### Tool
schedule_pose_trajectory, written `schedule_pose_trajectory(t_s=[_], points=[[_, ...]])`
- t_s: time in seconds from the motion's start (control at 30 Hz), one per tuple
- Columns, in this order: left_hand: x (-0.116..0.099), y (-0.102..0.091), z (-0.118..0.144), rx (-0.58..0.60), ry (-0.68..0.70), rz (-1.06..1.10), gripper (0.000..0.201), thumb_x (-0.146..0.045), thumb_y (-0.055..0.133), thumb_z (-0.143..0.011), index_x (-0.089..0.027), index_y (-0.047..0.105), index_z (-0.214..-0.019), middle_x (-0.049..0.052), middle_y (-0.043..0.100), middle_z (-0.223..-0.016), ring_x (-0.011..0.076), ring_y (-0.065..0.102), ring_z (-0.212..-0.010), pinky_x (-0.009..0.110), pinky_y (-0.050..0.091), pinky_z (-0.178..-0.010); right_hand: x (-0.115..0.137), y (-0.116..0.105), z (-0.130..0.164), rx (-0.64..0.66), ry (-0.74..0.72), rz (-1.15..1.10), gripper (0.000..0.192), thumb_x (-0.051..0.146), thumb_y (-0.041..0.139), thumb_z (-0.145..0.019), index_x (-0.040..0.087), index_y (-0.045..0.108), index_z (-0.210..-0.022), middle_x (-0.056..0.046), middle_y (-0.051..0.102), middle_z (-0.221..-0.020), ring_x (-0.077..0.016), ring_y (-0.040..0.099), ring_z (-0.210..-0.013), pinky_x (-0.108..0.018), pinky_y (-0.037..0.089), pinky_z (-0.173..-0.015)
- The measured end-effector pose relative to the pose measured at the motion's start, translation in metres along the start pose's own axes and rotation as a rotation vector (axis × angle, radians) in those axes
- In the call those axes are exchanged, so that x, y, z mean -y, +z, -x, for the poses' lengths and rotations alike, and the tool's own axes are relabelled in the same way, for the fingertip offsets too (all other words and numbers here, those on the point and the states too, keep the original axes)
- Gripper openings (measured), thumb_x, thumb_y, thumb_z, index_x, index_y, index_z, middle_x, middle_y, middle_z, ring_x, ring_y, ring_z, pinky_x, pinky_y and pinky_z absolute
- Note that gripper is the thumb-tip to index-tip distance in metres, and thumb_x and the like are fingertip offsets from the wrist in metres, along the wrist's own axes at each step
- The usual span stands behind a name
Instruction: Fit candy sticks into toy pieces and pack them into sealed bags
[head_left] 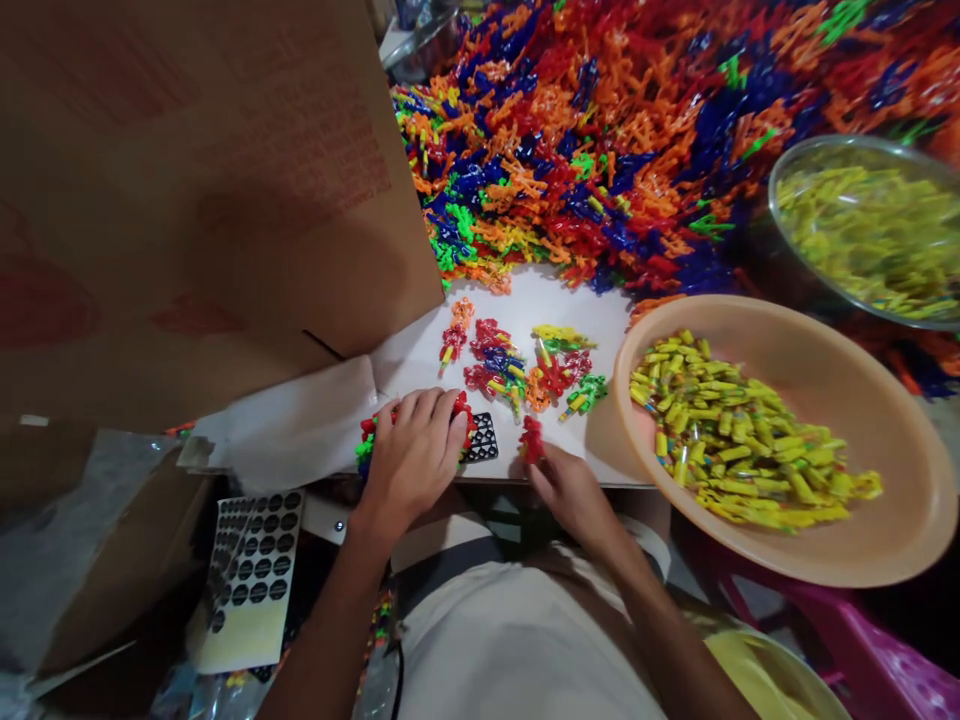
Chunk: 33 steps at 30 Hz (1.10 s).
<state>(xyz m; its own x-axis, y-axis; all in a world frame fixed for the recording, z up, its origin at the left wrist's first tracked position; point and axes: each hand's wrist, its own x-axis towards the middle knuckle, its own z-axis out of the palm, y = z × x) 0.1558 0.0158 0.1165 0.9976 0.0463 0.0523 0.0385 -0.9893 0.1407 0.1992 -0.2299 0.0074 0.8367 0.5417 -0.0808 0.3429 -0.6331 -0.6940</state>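
- white board (555, 300) in front of you carries a small cluster of coloured plastic pieces (517, 365), with a huge multicoloured heap (637, 130) just behind it.
- your left hand (416, 450) lies palm down, fingers curled over a bunch of red and green pieces (367, 440), beside a black grid tray (480, 438).
- your right hand (570, 490) pinches one red piece (532, 438) at the board's near edge.
- risk: that red piece sits at the edge and could drop into your lap if the pinch slackens.
- risk: the tan bowl (885, 420) of yellow parts overhangs near your right forearm; a nudge may tip it.
- writing: faint red print on the cardboard box (187, 200) is unreadable; the sticker sheet (255, 570) shows only dark dots.
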Motion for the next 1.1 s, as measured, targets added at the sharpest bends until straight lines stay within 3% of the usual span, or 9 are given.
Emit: schedule_pose_trajectory(t_s=[0.17,0.33,0.47,0.57,0.63,0.73,0.9,1.03,1.1], points=[[-0.007,0.0,0.001,-0.003,-0.017,-0.063,0.042,-0.033,0.035,-0.122,-0.019,0.064,-0.15,0.014,0.078,-0.145,0.0352,0.067,-0.134,0.055,0.042,-0.114,0.027,0.043,-0.026,0.027,-0.097,-0.062,0.019,0.027,0.06,-0.111,0.023,0.076,-0.099,-0.004,0.081,-0.088,-0.0229,0.076,-0.077,-0.028,0.056,-0.073],[-0.007,0.003,0.001,-0.023,-0.021,-0.057,0.042,-0.033,0.039,-0.121,-0.019,0.065,-0.151,0.014,0.079,-0.144,0.0364,0.068,-0.133,0.056,0.044,-0.114,0.039,0.041,-0.025,0.028,-0.165,0.005,0.019,0.019,0.059,-0.11,0.023,0.076,-0.116,-0.012,0.081,-0.119,-0.0257,0.078,-0.104,-0.03,0.059,-0.086],[-0.004,0.004,0.002,-0.017,-0.019,-0.011,0.045,-0.035,0.037,-0.121,-0.02,0.066,-0.152,0.014,0.078,-0.145,0.0372,0.068,-0.135,0.058,0.046,-0.114,0.049,0.041,-0.023,0.056,-0.147,0.083,0.018,0.021,0.058,-0.113,0.02,0.076,-0.115,-0.013,0.08,-0.115,-0.0226,0.077,-0.089,-0.028,0.053,-0.072],[-0.004,0.004,0.002,-0.009,-0.01,0.028,0.054,-0.051,0.05,-0.117,-0.019,0.062,-0.159,0.017,0.074,-0.153,0.0416,0.066,-0.14,0.064,0.046,-0.117,0.057,0.043,-0.025,0.061,-0.117,0.12,0.018,0.019,0.059,-0.114,0.021,0.078,-0.112,-0.011,0.081,-0.111,-0.0205,0.077,-0.082,-0.027,0.049,-0.068],[-0.004,0.005,0.002,-0.02,0.004,0.027,0.064,-0.057,0.061,-0.11,-0.019,0.061,-0.161,0.019,0.072,-0.156,0.0453,0.065,-0.141,0.069,0.045,-0.118,0.058,0.039,-0.026,0.059,-0.1,0.133,0.013,0.019,0.066,-0.11,0.022,0.078,-0.106,-0.007,0.082,-0.106,-0.0197,0.077,-0.081,-0.026,0.048,-0.068],[-0.004,0.007,0.003,-0.051,0.023,-0.011,0.058,-0.046,0.061,-0.109,-0.017,0.064,-0.158,0.02,0.074,-0.151,0.0461,0.068,-0.136,0.07,0.047,-0.116,0.048,0.022,-0.024,0.003,-0.035,0.151,0.004,0.024,0.074,-0.107,0.025,0.078,-0.109,-0.004,0.082,-0.104,-0.0195,0.079,-0.089,-0.025,0.05,-0.074],[-0.002,0.011,0.002,-0.083,0.046,-0.042,0.052,-0.036,0.055,-0.108,-0.015,0.067,-0.154,0.02,0.076,-0.146,0.0458,0.07,-0.132,0.07,0.051,-0.111,0.008,-0.018,-0.024,-0.227,0.272,0.255,0.033,0.045,0.058,-0.119,0.017,0.075,-0.115,-0.006,0.077,-0.097,-0.0204,0.073,-0.081,-0.033,0.056,-0.077],[-0.002,0.01,0.001,-0.082,0.053,-0.044,0.051,-0.036,0.054,-0.108,-0.015,0.068,-0.153,0.02,0.077,-0.146,0.0462,0.071,-0.13,0.071,0.053,-0.108,-0.013,-0.032,-0.033,-0.299,0.366,0.31,0.037,0.054,0.071,-0.112,0.018,0.074,-0.122,-0.006,0.077,-0.113,-0.021,0.074,-0.093,-0.041,0.062,-0.089],[-0.002,0.009,0.001,-0.084,0.053,-0.047,0.051,-0.037,0.054,-0.108,-0.015,0.068,-0.152,0.02,0.077,-0.147,0.0461,0.071,-0.13,0.07,0.054,-0.107,-0.016,-0.034,-0.031,-0.304,0.395,0.324,0.035,0.052,0.069,-0.112,0.017,0.076,-0.11,-0.006,0.077,-0.1,-0.0226,0.073,-0.088,-0.039,0.06,-0.087]])
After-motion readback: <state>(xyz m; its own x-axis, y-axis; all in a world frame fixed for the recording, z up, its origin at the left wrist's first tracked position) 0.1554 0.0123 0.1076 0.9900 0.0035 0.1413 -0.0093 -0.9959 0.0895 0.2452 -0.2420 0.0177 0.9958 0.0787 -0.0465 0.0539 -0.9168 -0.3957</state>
